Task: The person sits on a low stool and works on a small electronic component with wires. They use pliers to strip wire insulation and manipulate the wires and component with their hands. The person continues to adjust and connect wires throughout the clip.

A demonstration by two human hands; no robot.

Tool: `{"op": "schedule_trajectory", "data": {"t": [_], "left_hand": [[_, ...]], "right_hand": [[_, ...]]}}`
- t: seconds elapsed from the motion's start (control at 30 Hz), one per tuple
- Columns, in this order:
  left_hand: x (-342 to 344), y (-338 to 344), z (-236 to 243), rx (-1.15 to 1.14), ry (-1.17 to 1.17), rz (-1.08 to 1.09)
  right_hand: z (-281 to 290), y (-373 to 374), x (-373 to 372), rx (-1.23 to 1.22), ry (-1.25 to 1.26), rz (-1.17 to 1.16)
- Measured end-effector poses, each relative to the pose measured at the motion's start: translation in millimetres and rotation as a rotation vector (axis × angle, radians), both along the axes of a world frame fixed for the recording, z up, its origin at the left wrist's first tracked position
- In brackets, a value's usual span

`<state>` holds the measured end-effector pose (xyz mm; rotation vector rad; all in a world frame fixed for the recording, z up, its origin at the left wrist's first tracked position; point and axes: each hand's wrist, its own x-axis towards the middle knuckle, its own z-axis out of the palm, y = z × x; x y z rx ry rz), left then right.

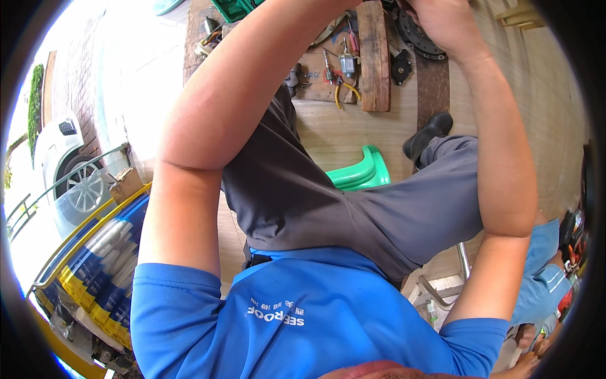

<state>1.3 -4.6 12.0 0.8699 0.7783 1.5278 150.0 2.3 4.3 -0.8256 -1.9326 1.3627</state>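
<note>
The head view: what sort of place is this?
Probably a repair workshop, perhaps for vehicles: yellow-handled pliers and a red-handled screwdriver lie left of a wooden beam, and what looks like a clutch pressure plate lies to its right.

The beam (pixel 375 66) is rough wood, the stool (pixel 361 174) glossy plastic.

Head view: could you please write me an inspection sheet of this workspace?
Surface: brown board on a pale floor.
Work items: dark round part nearest the right hand; contact unclear.
Clutter: yellow-handled pliers, red-handled screwdriver, wooden block.
Grips: right hand partly visible, its grip unclear; left hand out of view.
Cables: nothing seen.
Surroundings: green plastic item centrally; blue-and-yellow packs and white car at left; another person at right.
</note>
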Motion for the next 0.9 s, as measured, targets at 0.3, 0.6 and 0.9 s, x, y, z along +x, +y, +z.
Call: {"op": "schedule_trajectory", "data": {"t": [0.3,0.6,0.9], "left_hand": [[-1.2,-3.6,4.5,-0.017,0.163,0.055],[-11.5,5.6,-0.3,0.106,0.382,0.162],[-14.0,4.9,-3.6,0.238,0.788,0.356]], "right_hand": [[5.5,-6.5,1.9,0.093,-0.090,-0.021],[22.4,-12.7,2.6,-0.009,-0.160,-0.083],[46.3,-14.9,15.2,-0.165,0.092,-0.097]]}}
